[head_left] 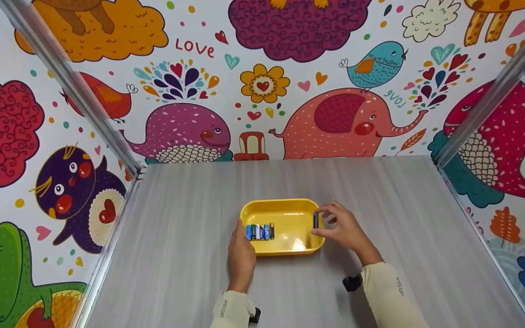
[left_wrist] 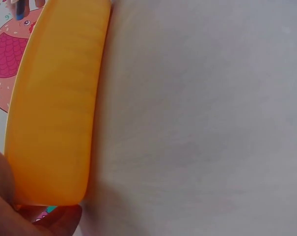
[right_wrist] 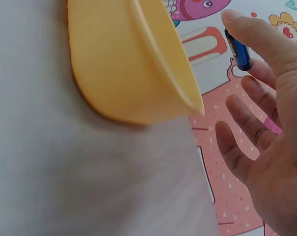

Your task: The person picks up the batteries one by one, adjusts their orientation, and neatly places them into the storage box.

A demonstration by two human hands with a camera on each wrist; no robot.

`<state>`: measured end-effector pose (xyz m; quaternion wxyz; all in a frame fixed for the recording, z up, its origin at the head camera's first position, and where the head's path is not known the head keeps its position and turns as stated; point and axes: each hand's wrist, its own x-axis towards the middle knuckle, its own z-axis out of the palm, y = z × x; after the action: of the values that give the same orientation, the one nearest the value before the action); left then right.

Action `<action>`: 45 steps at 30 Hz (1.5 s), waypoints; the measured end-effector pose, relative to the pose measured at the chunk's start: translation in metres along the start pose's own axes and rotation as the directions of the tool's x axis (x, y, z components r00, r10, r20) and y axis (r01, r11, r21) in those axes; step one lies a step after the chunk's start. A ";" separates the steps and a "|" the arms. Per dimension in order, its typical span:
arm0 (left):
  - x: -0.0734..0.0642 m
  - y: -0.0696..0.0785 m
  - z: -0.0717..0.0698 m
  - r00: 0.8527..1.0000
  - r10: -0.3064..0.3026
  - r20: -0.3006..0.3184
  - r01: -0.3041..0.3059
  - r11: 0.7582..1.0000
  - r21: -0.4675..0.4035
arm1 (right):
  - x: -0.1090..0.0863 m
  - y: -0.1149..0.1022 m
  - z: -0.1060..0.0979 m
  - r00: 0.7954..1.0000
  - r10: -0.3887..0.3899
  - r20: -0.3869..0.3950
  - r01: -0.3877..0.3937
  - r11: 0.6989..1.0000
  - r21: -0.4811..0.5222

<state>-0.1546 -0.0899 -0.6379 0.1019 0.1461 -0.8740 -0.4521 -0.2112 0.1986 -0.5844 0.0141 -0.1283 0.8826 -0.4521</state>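
Note:
A yellow plastic tray [head_left: 285, 250] stands on the table, with a row of several small batteries [head_left: 260, 232] side by side in its left part. My left hand [head_left: 241, 255] holds the tray's left end, its fingers along the outer wall; in the left wrist view, fingertips [left_wrist: 65, 221] press at the tray's corner. Above the right end of the tray, my right hand [head_left: 344, 230] pinches a dark blue and black battery [right_wrist: 239, 51] at its two ends between thumb and forefinger. The other fingers of that hand are spread apart below it in the right wrist view.
The grey table [head_left: 176, 218] is bounded by white walls printed with cartoon animals [head_left: 335, 123]. Metal rails [head_left: 107, 255] run along its left and right sides and up the back corners. Black straps [head_left: 352, 283] sit at both wrists.

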 end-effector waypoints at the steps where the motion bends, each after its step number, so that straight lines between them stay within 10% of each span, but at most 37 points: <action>1: 0.000 0.000 0.000 1.000 0.000 -0.002 0.000 1.000 0.001 | 0.001 -0.002 0.002 1.000 0.006 0.004 -0.006 1.000 0.007; 45: 0.002 -0.001 0.001 1.000 -0.025 0.015 0.024 0.999 0.022 | 0.044 -0.021 0.089 0.987 0.039 0.159 -0.030 0.998 -0.060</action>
<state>-0.1567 -0.0910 -0.6392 0.0882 0.1545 -0.8778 -0.4447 -0.2367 0.1061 -0.6160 0.0888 -0.1492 0.8934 -0.4144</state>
